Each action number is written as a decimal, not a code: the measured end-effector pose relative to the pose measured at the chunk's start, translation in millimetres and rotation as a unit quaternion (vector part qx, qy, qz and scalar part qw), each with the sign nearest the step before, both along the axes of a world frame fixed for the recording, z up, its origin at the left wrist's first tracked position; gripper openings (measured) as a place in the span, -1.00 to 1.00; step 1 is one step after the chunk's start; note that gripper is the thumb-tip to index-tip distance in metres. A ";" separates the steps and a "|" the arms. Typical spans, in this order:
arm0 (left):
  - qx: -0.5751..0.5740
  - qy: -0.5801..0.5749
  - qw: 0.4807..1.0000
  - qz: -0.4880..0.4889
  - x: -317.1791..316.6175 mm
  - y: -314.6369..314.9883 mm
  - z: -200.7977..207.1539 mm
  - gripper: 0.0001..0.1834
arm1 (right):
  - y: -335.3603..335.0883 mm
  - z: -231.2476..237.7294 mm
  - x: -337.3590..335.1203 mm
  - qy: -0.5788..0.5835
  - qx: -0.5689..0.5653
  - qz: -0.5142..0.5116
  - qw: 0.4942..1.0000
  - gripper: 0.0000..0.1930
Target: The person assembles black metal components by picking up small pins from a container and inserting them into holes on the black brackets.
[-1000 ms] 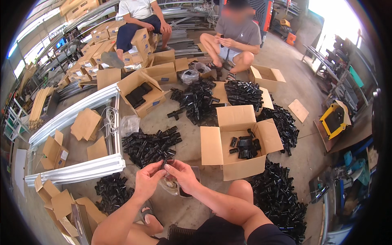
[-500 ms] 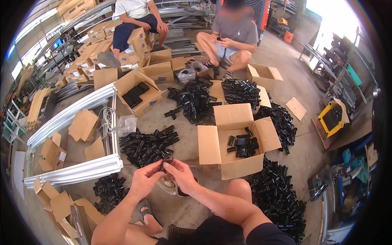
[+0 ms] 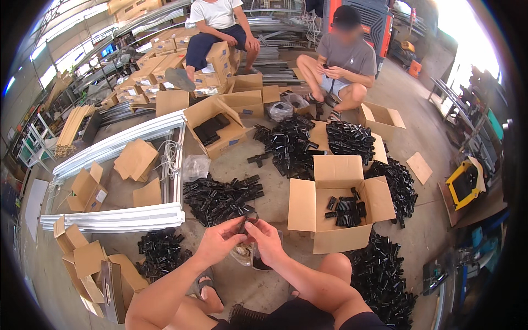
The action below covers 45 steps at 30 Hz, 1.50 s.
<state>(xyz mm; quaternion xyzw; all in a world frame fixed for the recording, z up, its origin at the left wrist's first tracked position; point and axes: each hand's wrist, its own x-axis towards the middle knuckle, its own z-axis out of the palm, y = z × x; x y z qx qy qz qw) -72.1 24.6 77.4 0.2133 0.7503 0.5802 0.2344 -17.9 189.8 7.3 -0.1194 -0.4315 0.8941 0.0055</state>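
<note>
My left hand [image 3: 221,240] and my right hand [image 3: 266,240] meet in front of me, fingers closed round a small black fitting [image 3: 251,218] with a curved, ring-like end. The fingers hide much of it. Just beyond them lies a heap of black fittings [image 3: 217,198] on the floor. Below my hands, partly covered by them, are a clear plastic bag [image 3: 240,254] and a dark-edged container [image 3: 260,263]. An open cardboard box [image 3: 344,240] to the right of my hands holds several black fittings [image 3: 347,212].
More heaps of black fittings lie to the right [image 3: 385,275], ahead [image 3: 289,146] and at left [image 3: 159,254]. White metal profiles [image 3: 118,218] and cardboard boxes [image 3: 88,190] lie on the left. A person [image 3: 349,66] sits ahead, handling a dark piece; another person [image 3: 220,33] sits on stacked cartons.
The view has swung left, so the whole scene sits farther right in the picture. Both hands stay together on the black fitting, with only slight finger movement.
</note>
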 end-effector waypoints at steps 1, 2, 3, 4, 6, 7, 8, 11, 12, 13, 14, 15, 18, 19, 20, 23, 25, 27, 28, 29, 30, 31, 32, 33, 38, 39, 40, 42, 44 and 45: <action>0.003 -0.002 1.000 -0.002 -0.3 -0.9 -2.3 -0.39 | -0.9 0.2 0.9 -0.003 0.001 -0.004 1.000 -0.70; -0.001 0.002 1.000 0.000 0.2 -1.7 -1.8 -0.40 | -1.1 -0.1 0.8 0.002 -0.003 -0.002 1.000 -0.70; -0.005 0.007 1.000 0.001 0.1 -1.0 1.2 -0.40 | -0.9 -0.5 0.1 0.006 -0.007 -0.002 1.000 -0.70; -0.009 0.011 1.000 0.001 -0.1 0.3 3.9 -0.40 | -0.1 -0.4 -0.2 0.010 -0.011 -0.002 1.000 -0.70; -0.013 0.014 1.000 -0.006 -0.5 1.1 8.4 -0.41 | 0.6 1.7 1.1 0.011 -0.019 -0.005 1.000 -0.71; -0.016 0.014 1.000 -0.009 0.6 0.8 9.3 -0.41 | 0.3 2.4 2.4 0.010 -0.025 -0.006 1.000 -0.71; -0.005 0.013 1.000 -0.006 0.8 0.4 6.3 -0.41 | 0.1 2.5 3.0 0.020 -0.021 -0.004 1.000 -0.71; 0.012 0.016 1.000 0.003 -1.4 0.3 3.8 -0.39 | 1.4 6.0 -1.0 0.043 -0.011 -0.002 0.999 -0.70; 0.004 0.017 1.000 0.007 1.1 -0.7 9.1 -0.39 | -0.9 6.9 0.6 0.040 -0.010 -0.003 0.999 -0.70; -0.001 0.014 1.000 0.008 3.5 -0.2 10.4 -0.38 | -1.7 6.4 3.4 0.033 -0.006 -0.006 0.999 -0.70; 0.003 0.014 1.000 0.011 3.2 0.1 8.6 -0.38 | -1.8 5.2 3.4 0.036 -0.003 -0.006 0.999 -0.69; 0.007 0.015 1.000 0.015 2.4 0.0 6.4 -0.37 | -2.0 3.9 2.6 0.039 -0.001 -0.006 0.999 -0.69; 0.018 0.000 0.999 0.029 2.2 -1.0 3.0 -0.36 | -1.7 8.1 1.9 0.036 -0.004 -0.004 0.999 -0.69; 0.022 -0.004 0.999 0.034 1.6 -1.1 3.6 -0.36 | -1.2 11.2 2.0 0.038 -0.008 -0.005 0.999 -0.69; 0.022 0.005 0.999 0.037 1.3 -1.5 1.7 -0.36 | -0.6 13.1 1.4 0.040 -0.012 -0.006 0.999 -0.69; 0.032 0.017 0.999 0.041 -1.2 -1.7 -6.8 -0.35 | -1.3 9.3 4.0 0.047 -0.014 0.005 0.999 -0.68; 0.051 0.010 0.998 0.042 -2.9 -0.2 -7.2 -0.35 | 0.8 8.3 0.2 0.056 -0.004 0.006 0.998 -0.68; 0.039 0.017 0.998 0.042 -2.0 1.0 -2.8 -0.35 | 0.7 9.7 2.8 0.052 -0.002 0.005 0.999 -0.67; 0.034 0.023 0.998 0.041 -2.0 2.3 1.2 -0.35 | 1.1 11.1 3.3 0.053 -0.002 0.006 0.999 -0.68; 0.049 -0.004 0.998 0.049 0.2 3.4 5.5 -0.35 | 1.5 12.0 3.5 0.053 -0.001 0.006 0.999 -0.68; 0.041 0.001 0.998 0.051 1.1 2.6 5.5 -0.35 | 1.3 12.3 4.1 0.054 -0.001 0.007 0.999 -0.68; 0.034 0.007 0.998 0.053 1.4 2.2 5.7 -0.35 | 1.0 13.4 4.4 0.053 -0.001 0.005 0.999 -0.68; 0.027 0.014 0.998 0.056 1.5 1.9 5.4 -0.35 | 0.6 14.2 4.6 0.052 -0.001 0.004 0.999 -0.68; 0.037 0.009 0.998 0.056 1.0 1.9 3.3 -0.35 | 0.5 14.4 4.6 0.051 -0.001 0.002 0.999 -0.68; 0.045 0.000 0.998 0.047 -1.7 -1.1 -0.9 -0.35 | -0.2 9.4 3.0 0.050 -0.009 0.003 0.999 -0.69; 0.037 0.001 0.998 0.044 -1.8 -1.6 -0.5 -0.35 | -0.4 8.3 2.8 0.049 -0.012 0.002 0.999 -0.69; 0.030 0.002 0.999 0.041 -1.9 -1.7 -0.3 -0.35 | -0.5 7.8 2.8 0.049 -0.011 -0.001 0.999 -0.70; 0.028 -0.001 0.999 0.033 -1.6 -1.9 2.2 -0.34 | -1.0 7.2 2.5 0.050 -0.008 -0.006 0.999 -0.70; 0.038 -0.012 0.999 0.025 -0.9 -1.4 5.8 -0.34 | 1.2 5.4 1.6 0.047 -0.024 -0.010 0.999 -0.71; 0.031 -0.006 0.999 0.019 -1.2 -1.7 4.3 -0.34 | 2.6 5.1 1.2 0.046 -0.031 -0.012 0.998 -0.71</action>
